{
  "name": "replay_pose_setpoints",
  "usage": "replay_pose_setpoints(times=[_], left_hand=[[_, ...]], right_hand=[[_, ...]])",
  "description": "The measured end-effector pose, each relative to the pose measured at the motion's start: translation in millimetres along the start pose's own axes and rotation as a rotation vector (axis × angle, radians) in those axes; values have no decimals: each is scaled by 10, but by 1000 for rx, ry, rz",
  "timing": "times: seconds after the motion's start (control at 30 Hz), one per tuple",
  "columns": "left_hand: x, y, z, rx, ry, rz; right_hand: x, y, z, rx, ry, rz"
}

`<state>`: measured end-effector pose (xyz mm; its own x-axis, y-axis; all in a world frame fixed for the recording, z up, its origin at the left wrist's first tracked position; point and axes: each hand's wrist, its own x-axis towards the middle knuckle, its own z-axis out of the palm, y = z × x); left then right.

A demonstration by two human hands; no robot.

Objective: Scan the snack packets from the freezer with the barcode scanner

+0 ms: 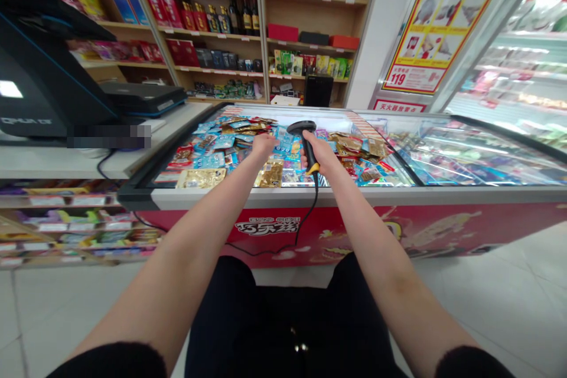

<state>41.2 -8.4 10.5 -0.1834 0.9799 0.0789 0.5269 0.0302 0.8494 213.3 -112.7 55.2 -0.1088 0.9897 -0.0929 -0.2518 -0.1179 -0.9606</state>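
Observation:
My right hand [319, 155] grips a black barcode scanner [309, 144] by its handle, which has a yellow tip at the bottom. The scanner's head is tilted over the packets, and a black cord hangs from its base. Left of it, my left hand [264, 144] is closed at the edge of a blue snack packet [284, 140], seemingly pinching it; the fingertips are partly hidden. Many small snack packets lie in piles around both hands, among them a gold packet [270, 173] below and another gold packet [201, 178] at the left.
The packets rest on the glass lid of a red chest freezer [354, 224]. To the left stand a checkout machine [48, 71] and a counter [177, 120]. Shelves [212, 35] of boxes and bottles rise behind. The scanner's cord [305, 215] loops down the freezer front.

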Motion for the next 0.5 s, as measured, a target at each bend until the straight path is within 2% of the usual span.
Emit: replay_pose_setpoints(times=[0.13, 0.5], left_hand=[[-29, -6, 67, -289, 63, -146], [-70, 17, 129, -354, 87, -184]], right_hand=[[-36, -8, 0, -3, 5, 7], [-58, -15, -49, 6, -19, 6]])
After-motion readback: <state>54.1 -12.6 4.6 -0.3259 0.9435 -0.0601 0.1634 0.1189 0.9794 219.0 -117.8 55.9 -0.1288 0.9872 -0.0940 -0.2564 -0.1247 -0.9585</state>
